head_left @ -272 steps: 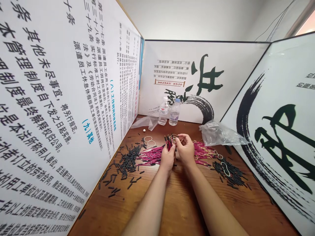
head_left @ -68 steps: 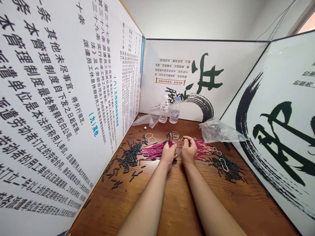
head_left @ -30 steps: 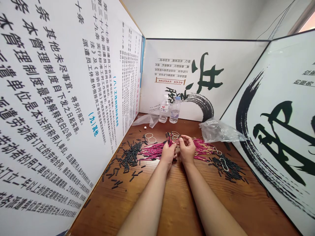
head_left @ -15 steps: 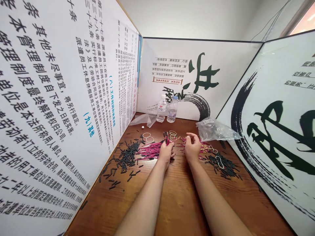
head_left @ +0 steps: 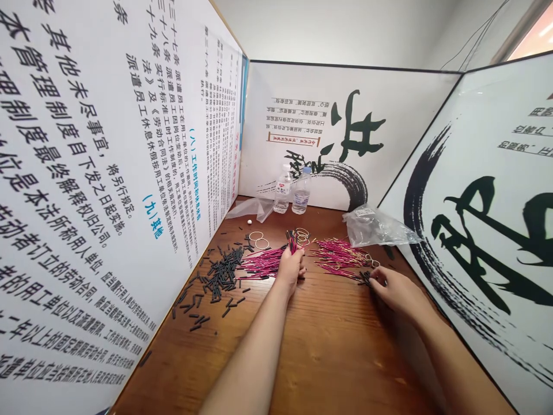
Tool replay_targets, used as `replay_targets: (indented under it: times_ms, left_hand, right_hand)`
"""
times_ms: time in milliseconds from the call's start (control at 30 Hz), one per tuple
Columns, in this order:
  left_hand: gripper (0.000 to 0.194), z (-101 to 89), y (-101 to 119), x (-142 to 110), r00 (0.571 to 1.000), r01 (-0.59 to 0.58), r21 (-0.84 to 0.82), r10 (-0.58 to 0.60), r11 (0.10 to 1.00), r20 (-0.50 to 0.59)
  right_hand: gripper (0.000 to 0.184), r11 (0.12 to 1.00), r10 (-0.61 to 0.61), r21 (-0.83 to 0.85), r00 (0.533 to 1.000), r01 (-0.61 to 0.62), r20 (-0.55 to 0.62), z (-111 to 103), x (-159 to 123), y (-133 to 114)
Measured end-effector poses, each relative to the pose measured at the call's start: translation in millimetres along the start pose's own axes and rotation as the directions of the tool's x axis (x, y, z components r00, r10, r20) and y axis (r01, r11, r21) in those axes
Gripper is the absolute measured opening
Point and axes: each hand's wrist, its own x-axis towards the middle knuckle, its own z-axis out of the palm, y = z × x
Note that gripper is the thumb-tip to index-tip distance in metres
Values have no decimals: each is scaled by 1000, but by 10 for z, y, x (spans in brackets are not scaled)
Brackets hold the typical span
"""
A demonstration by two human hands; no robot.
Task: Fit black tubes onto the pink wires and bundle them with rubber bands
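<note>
My left hand [head_left: 290, 270] is closed around an upright bundle of thin pink sticks with black ends [head_left: 292, 240]. To its left lies a spread of pink sticks with black tips [head_left: 262, 264]. My right hand [head_left: 394, 289] is over the right-hand pile of short black tubes [head_left: 365, 278], which it mostly covers. Its thumb and fingers are bent together at the pile; what is between them is too small to make out. Between the hands lie pink sticks with pale tips [head_left: 339, 255]. A larger heap of black tubes [head_left: 225, 271] is at left.
Pale rubber bands [head_left: 261, 240] lie behind the sticks. Two water bottles [head_left: 301, 193] stand at the back of the wooden table [head_left: 319, 346]. A clear plastic bag [head_left: 375, 227] is at back right. Printed panels [head_left: 415, 104] enclose three sides.
My right hand has moved from beside my left hand, over the pale-tipped sticks, right and toward me to the black tubes. My left hand keeps the bundle in nearly the same place.
</note>
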Motion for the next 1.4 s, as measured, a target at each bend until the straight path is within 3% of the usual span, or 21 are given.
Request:
replay_targets:
  times_ms: [233, 567, 833, 967, 1067, 1167, 1233, 1300, 1400]
  left_hand:
    - [31, 0, 5, 1, 1000, -3, 15, 3, 1000, -8]
    - [29, 2, -5, 11, 1000, 11, 9, -11, 1000, -15]
    - [30, 2, 8, 3, 1000, 4, 0, -4, 1000, -7]
    - [31, -10, 7, 1, 1000, 11, -5, -11, 1000, 7]
    - [33, -20, 7, 3, 999, 15, -24, -14, 1000, 40]
    - [35, -21, 11, -3, 996, 13, -47, -9, 999, 87]
    - [36, -17, 7, -15, 993, 17, -52, -11, 999, 116]
    - [37, -12, -9, -29, 990, 17, -41, -11, 999, 143]
    - [37, -5, -54, -39, 987, 4, -11, -2, 1000, 159]
  right_hand:
    - [13, 998, 32, -47, 999, -31, 9, 98, -78, -6]
    - [15, 999, -33, -39, 983, 26, -180, 290, -89, -45]
    - [17, 988, 4, 142, 921, 56, -389, 260, -90, -63]
    - [24, 964, -79, 177, 849, 199, -522, 304, -71, -105]
    - [21, 919, -211, 161, 792, 361, -572, 327, -98, -242]
    - [18, 857, -257, 231, 770, 461, -584, 362, -127, -485]
    - [19, 813, -222, 339, 789, 474, -572, 416, -109, -702]
    - [20, 750, -106, 489, 811, 445, -575, 495, -44, -948]
    - [23, 597, 28, 667, 819, 446, -573, 627, 122, -1301]
